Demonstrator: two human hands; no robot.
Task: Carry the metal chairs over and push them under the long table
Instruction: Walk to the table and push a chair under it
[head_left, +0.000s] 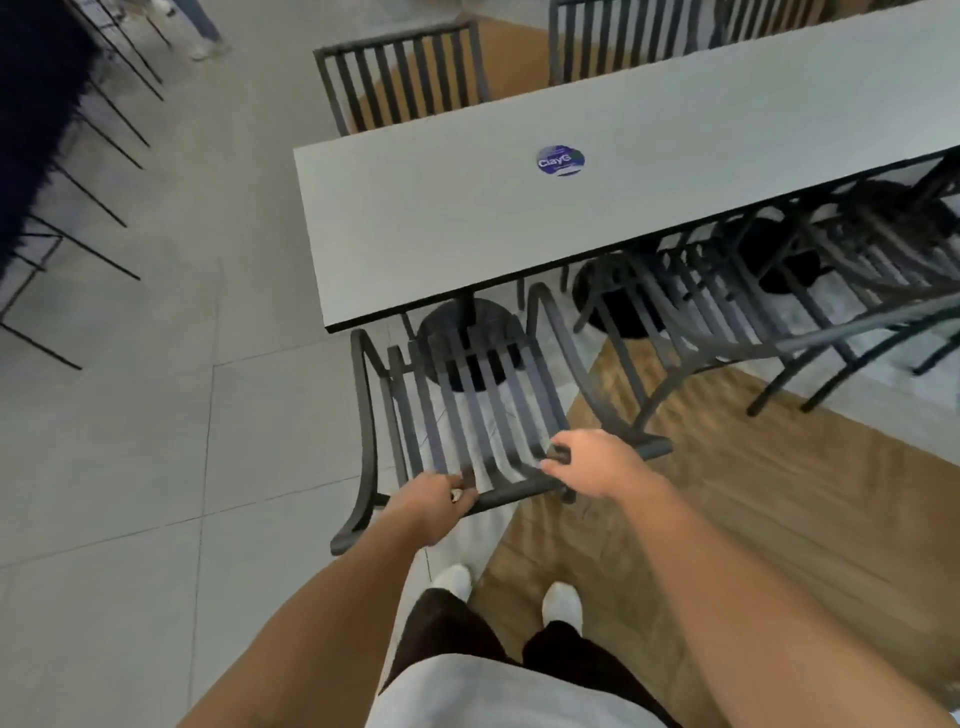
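Note:
A dark metal slatted chair (467, 415) stands in front of me at the near end of the long white table (467, 223), its seat partly under the tabletop. My left hand (436, 504) grips the left part of the chair's top back rail. My right hand (592, 462) closes on the same rail further right. More metal chairs (727, 312) sit tucked under the table's near side to the right. Other chairs (400, 78) stand along the far side.
The table's round black pedestal base (467, 338) sits just beyond the chair seat. A blue round sticker (560, 160) lies on the tabletop. Thin black metal legs (78, 208) line the left edge. A person's legs (202, 31) show at top left. My white shoes (509, 592) stand behind the chair.

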